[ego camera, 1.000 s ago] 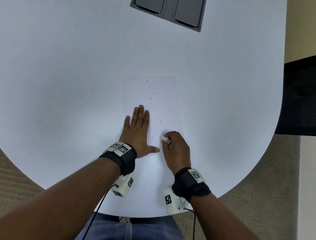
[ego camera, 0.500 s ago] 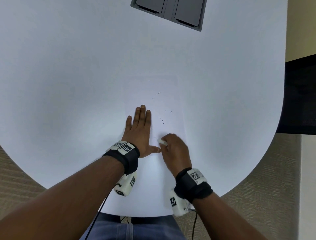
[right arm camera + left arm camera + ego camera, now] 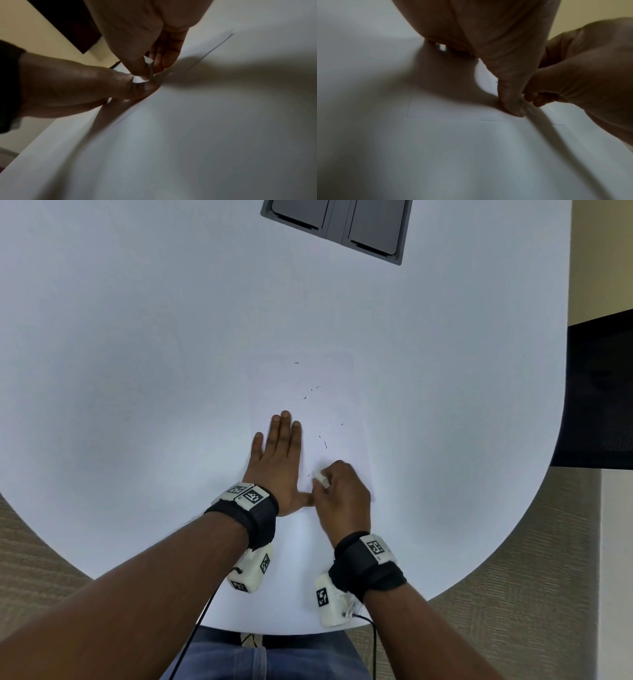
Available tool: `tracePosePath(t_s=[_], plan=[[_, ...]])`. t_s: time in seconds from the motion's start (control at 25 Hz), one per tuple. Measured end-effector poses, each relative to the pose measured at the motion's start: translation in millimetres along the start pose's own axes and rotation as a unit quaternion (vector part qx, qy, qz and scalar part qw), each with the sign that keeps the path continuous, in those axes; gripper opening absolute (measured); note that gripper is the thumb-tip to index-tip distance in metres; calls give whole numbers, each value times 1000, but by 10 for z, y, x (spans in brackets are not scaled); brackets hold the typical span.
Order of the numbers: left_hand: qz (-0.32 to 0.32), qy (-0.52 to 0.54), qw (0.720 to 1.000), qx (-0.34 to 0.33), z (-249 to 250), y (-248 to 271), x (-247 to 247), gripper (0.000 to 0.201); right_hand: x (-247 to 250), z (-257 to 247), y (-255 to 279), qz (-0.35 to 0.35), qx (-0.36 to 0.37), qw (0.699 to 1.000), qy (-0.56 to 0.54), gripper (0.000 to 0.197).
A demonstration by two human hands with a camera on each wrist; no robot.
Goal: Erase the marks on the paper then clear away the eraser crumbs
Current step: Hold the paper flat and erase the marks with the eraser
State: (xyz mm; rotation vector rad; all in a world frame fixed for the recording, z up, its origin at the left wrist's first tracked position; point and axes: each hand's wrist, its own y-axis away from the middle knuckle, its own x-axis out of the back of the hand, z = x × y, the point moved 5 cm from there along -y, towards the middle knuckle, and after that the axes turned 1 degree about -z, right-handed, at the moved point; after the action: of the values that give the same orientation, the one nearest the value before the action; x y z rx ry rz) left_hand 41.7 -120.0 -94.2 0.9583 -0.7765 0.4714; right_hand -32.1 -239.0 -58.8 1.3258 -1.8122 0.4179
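A white sheet of paper (image 3: 335, 378) lies on the white table (image 3: 137, 371), hard to tell from it. Small dark crumbs (image 3: 324, 444) are scattered over the sheet's middle. My left hand (image 3: 279, 460) lies flat on the paper's left part, fingers straight, thumb out to the right. My right hand (image 3: 337, 491) pinches a small white eraser (image 3: 321, 478) and holds it down on the paper near the sheet's lower edge, right beside the left thumb. In the right wrist view the eraser (image 3: 149, 63) shows between thumb and fingers, with the paper's edge (image 3: 205, 54) running past.
A grey recessed panel (image 3: 337, 225) with two lids sits in the table at the far edge. The table's rounded rim (image 3: 534, 508) curves close on the right and near side, with carpet beyond. A dark object (image 3: 599, 395) stands off the table on the right.
My right hand with the eraser has slid a little left and toward me, ending next to the left thumb. The left hand has stayed flat on the paper.
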Motion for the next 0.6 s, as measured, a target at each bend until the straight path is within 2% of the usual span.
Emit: tracePosePath(t_s=[0.24, 0.32, 0.48, 0.6], plan=[[0, -8, 1000, 8, 4, 13, 2, 142, 321, 407, -75, 38, -108, 992, 55, 16], [-3, -7, 1000, 5, 4, 14, 2, 142, 264, 319, -72, 40, -98, 993, 43, 15], [4, 0, 1000, -2, 5, 13, 3, 136, -18, -20, 10, -4, -14, 1000, 17, 12], [1, -7, 1000, 3, -4, 12, 3, 140, 91, 122, -67, 8, -28, 999, 30, 13]])
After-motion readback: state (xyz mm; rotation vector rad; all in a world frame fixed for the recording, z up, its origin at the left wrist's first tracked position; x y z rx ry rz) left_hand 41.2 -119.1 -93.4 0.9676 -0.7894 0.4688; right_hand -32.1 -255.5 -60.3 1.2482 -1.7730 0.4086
